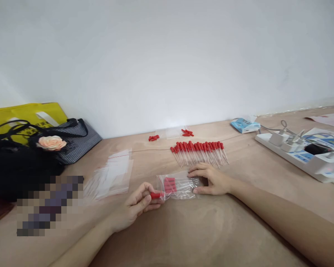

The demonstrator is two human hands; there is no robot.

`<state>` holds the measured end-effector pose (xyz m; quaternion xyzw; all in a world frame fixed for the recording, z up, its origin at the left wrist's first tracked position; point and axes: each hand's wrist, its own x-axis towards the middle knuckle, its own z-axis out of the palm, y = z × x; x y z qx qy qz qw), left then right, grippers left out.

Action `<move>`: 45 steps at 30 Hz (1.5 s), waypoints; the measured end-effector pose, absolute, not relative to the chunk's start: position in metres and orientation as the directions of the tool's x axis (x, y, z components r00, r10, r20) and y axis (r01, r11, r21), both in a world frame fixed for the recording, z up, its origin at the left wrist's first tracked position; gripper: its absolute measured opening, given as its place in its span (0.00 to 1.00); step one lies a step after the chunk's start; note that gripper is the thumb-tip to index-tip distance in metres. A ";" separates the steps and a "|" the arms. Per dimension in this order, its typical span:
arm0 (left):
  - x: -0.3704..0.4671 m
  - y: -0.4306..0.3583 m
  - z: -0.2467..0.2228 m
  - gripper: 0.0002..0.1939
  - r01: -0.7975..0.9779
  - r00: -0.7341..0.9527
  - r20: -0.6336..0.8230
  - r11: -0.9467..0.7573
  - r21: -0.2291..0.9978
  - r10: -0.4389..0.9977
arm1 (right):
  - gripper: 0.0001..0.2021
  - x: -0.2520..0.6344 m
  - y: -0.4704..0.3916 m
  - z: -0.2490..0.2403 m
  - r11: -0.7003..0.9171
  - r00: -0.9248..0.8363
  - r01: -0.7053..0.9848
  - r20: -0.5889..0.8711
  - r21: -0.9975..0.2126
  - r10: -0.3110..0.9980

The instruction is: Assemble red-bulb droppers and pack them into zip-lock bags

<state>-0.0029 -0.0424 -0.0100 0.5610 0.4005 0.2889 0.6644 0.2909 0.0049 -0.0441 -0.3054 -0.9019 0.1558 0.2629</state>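
My left hand (139, 202) pinches a dropper by its red rubber bulb (156, 195). The dropper's glass end reaches into the mouth of a clear zip bag (187, 191) that lies on the table. Inside the bag, several droppers rest side by side, their red bulbs (169, 184) toward the left and their glass tubes (188, 183) toward the right. At the bag's right end, my right hand (211, 180) grips it with thumb and fingers on opposite edges. Just beyond stands a row of red-topped droppers (197, 147), laid flat with tips toward me.
Flat zip bags (114, 172) are piled at left, near a blurred-out patch (50, 207) and a striped bag (83, 142). Loose red bulbs (187, 132) and glass tubes lie near the wall. A tissue pack (245, 126) and a power strip (297, 155) with plugs occupy the right.
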 end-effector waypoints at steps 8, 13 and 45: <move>-0.003 -0.040 -0.004 0.13 0.271 0.448 -0.148 0.023 0.962 0.882 | 0.25 0.291 0.004 -0.044 0.768 -0.679 0.470 0.378 -0.435 0.629; -0.002 -0.039 -0.008 0.10 0.364 0.425 -0.072 -0.098 0.926 0.903 | 0.28 0.289 0.002 -0.042 0.783 -0.700 0.459 0.372 -0.419 0.610; 0.006 -0.034 -0.020 0.10 0.622 0.431 0.165 -0.425 0.658 0.887 | 0.28 0.283 -0.002 -0.043 0.801 -0.715 0.427 0.386 -0.420 0.583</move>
